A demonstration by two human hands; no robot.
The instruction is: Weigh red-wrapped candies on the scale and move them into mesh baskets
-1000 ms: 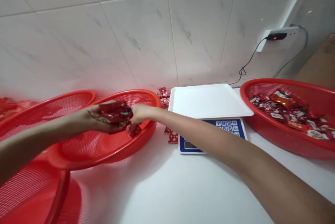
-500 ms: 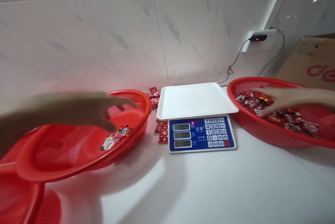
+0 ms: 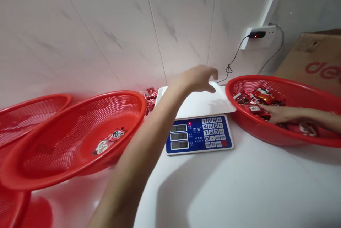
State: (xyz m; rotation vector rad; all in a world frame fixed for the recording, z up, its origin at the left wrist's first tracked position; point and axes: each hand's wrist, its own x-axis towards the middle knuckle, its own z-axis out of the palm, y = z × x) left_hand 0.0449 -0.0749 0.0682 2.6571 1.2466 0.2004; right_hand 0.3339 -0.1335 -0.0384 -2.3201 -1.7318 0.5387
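Note:
My left hand (image 3: 204, 78) hangs over the white tray (image 3: 197, 105) of a blue digital scale (image 3: 199, 134). Its fingers are curved and apart, with nothing between them. On the right, my right hand (image 3: 278, 115) is down inside a red mesh basket (image 3: 298, 141), among red wrapped snack packets (image 3: 266, 96). Those packets cover its fingers, so I cannot tell whether they grip any. A few similar packets (image 3: 109, 141) lie at the bottom of another red basket (image 3: 64, 146) left of the scale, below which my left forearm passes.
More red baskets (image 3: 32, 114) stand at the far left. Polka-dot packets (image 3: 151, 96) lie behind the scale, near the tiled wall. A thin cable (image 3: 234, 59) runs up to a wall socket (image 3: 258, 37). Behind the right basket is a cardboard box (image 3: 309, 57).
My left hand has left the space above the left basket and swung right, over the scale tray. My right hand has sunk deeper among the packets, which are pushed up around it.

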